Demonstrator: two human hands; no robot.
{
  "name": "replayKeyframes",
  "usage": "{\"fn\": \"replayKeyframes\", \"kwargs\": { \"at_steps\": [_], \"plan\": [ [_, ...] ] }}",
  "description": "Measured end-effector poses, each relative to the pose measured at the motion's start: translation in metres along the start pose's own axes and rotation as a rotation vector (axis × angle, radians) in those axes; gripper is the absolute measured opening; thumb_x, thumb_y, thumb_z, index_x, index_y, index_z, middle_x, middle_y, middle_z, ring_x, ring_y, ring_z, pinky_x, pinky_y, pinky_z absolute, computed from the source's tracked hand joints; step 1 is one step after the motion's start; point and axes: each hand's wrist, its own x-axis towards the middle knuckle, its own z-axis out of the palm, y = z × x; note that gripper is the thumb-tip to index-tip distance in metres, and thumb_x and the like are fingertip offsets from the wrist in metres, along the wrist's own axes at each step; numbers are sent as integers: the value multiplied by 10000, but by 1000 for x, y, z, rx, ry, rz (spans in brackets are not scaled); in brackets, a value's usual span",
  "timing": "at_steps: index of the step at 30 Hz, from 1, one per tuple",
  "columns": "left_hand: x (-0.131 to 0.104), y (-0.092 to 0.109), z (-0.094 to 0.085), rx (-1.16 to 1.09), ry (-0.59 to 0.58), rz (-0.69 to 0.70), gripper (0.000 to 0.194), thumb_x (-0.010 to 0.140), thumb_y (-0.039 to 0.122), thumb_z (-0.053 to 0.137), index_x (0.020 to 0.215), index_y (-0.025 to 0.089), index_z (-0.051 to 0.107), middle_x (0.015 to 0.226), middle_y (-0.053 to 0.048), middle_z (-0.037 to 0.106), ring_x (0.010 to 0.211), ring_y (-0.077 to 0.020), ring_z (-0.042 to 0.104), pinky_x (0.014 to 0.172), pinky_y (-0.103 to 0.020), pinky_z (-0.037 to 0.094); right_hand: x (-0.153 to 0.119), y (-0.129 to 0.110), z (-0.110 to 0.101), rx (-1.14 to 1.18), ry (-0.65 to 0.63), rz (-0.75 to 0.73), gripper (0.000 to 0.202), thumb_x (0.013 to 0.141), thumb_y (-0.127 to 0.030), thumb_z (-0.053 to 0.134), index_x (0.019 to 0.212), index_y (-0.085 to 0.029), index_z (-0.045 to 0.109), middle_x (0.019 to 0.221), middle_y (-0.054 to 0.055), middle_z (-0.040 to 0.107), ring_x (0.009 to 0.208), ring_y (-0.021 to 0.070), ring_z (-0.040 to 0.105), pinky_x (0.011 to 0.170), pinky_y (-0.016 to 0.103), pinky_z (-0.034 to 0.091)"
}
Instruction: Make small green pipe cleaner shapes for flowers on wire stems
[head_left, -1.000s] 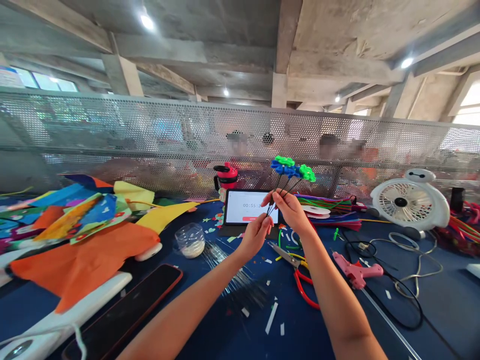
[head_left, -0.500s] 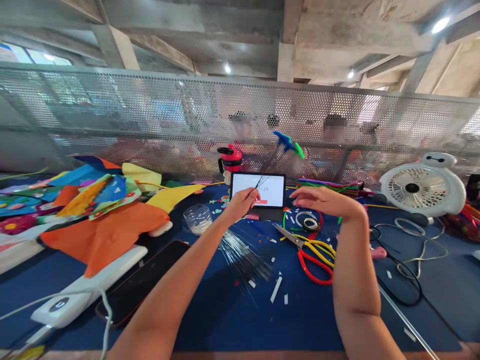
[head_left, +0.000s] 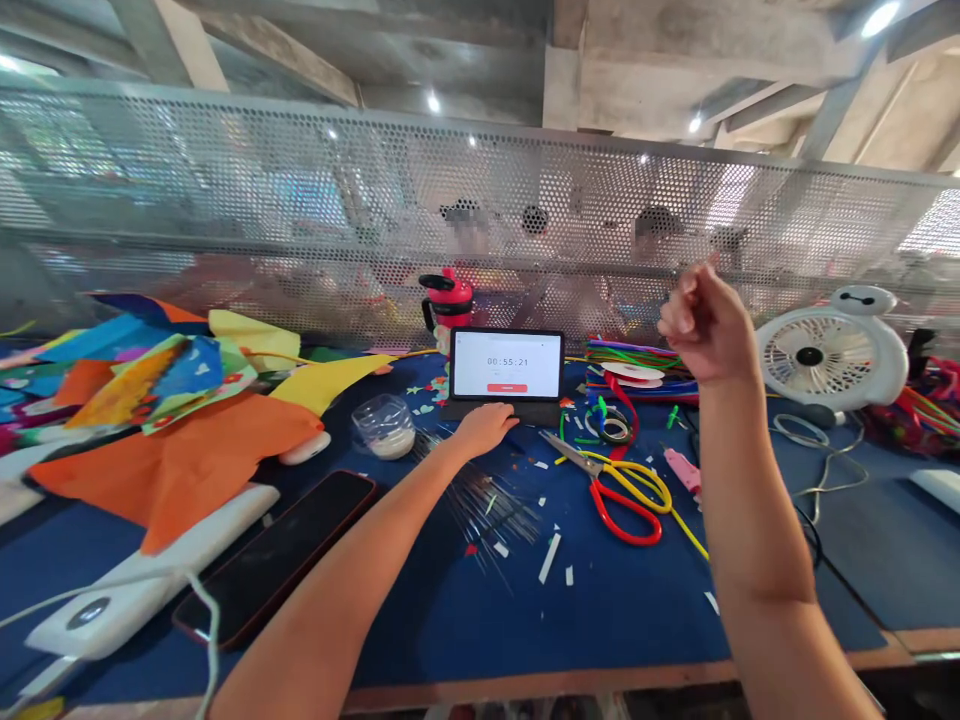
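Note:
My left hand (head_left: 486, 430) is low over the table, in front of the tablet (head_left: 507, 364), at the upper end of a fan of thin wires (head_left: 491, 505). Its fingers are pressed together; what they hold, if anything, is hidden. Raised at the right, my right hand (head_left: 709, 325) has curled fingers, and its contents cannot be made out. Scissors with red and yellow handles (head_left: 626, 495) lie partly open between my forearms. Behind them are a tape roll (head_left: 615, 427) and a pink tool (head_left: 681, 470).
A clear cup (head_left: 384, 428), a phone (head_left: 277, 555), a white power bank (head_left: 154, 565) and orange felt (head_left: 176, 460) lie left. A red bottle (head_left: 450, 303) stands by a perforated screen (head_left: 337, 220). At right is a white fan (head_left: 825, 350). Paper scraps dot the cloth.
My left hand has lowered from before the tablet's screen. My right hand has risen and its fingers have curled. The blue and green piece above the tablet is no longer there.

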Motion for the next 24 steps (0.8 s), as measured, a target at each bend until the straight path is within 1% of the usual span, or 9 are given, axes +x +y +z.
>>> {"fn": "replayKeyframes", "kwargs": {
  "at_steps": [5, 10, 12, 15, 18, 20, 21, 22, 24],
  "plan": [
    [-1, -5, -3, -68, 41, 86, 219, 804, 376, 561, 792, 161, 600, 870, -87, 613, 923, -240, 551, 850, -359, 397, -7, 12, -15, -68, 0, 211, 257, 806, -409, 598, 722, -172, 543, 481, -43, 497, 412, 51, 403, 374, 170, 241],
    [-4, -9, -19, -256, 103, 128, 246, 672, 415, 682, 698, 178, 619, 725, -41, 619, 768, -203, 563, 760, -314, 417, -34, 9, -28, -208, 15, 329, 280, 804, -417, 603, 719, -152, 582, 479, -22, 542, 404, 43, 410, 370, 150, 257],
    [-4, -11, -28, -353, 174, 104, 263, 680, 438, 661, 662, 181, 614, 673, -28, 612, 700, -183, 555, 709, -294, 418, -46, 2, -32, -294, 6, 373, 291, 802, -428, 605, 716, -150, 586, 484, -17, 551, 409, 44, 419, 381, 150, 274],
    [-2, -13, -45, -526, 359, 22, 349, 742, 516, 558, 665, 178, 599, 647, -28, 600, 647, -165, 540, 641, -273, 412, -66, -11, -36, -399, 17, 423, 318, 807, -457, 592, 713, -153, 580, 491, -14, 554, 419, 49, 423, 398, 156, 288],
    [1, -13, -69, -730, 560, -65, 498, 836, 594, 319, 723, 177, 567, 683, -39, 597, 596, -136, 531, 588, -258, 417, -87, -22, -39, -481, 27, 427, 329, 835, -470, 550, 729, -160, 579, 499, -8, 553, 432, 57, 426, 407, 166, 284],
    [0, -7, -87, -855, 638, -87, 560, 858, 609, 193, 737, 183, 536, 725, -45, 591, 574, -116, 520, 561, -249, 421, -103, -26, -41, -542, -9, 436, 360, 862, -482, 498, 711, -165, 576, 496, 0, 552, 435, 69, 430, 414, 185, 289],
    [-1, -2, -96, -947, 672, -91, 558, 857, 616, 192, 730, 185, 522, 720, -41, 581, 562, -106, 513, 541, -239, 417, -111, -27, -42, -572, -38, 445, 387, 872, -489, 473, 679, -167, 566, 491, 4, 545, 434, 76, 432, 418, 197, 293],
    [-2, 5, -105, -1200, 703, -86, 494, 834, 615, 316, 714, 181, 520, 709, -33, 570, 553, -98, 505, 522, -229, 405, -120, -27, -43, -603, -67, 455, 413, 878, -492, 456, 635, -170, 544, 481, 5, 530, 430, 83, 429, 420, 210, 295],
    [-6, 26, -117, -1515, 654, -52, 380, 805, 536, 473, 709, 172, 524, 705, -10, 546, 530, -74, 483, 482, -203, 373, -137, -26, -45, -692, -119, 491, 430, 887, -483, 439, 592, -179, 514, 453, -1, 493, 408, 90, 400, 413, 232, 274]
  ]
}}
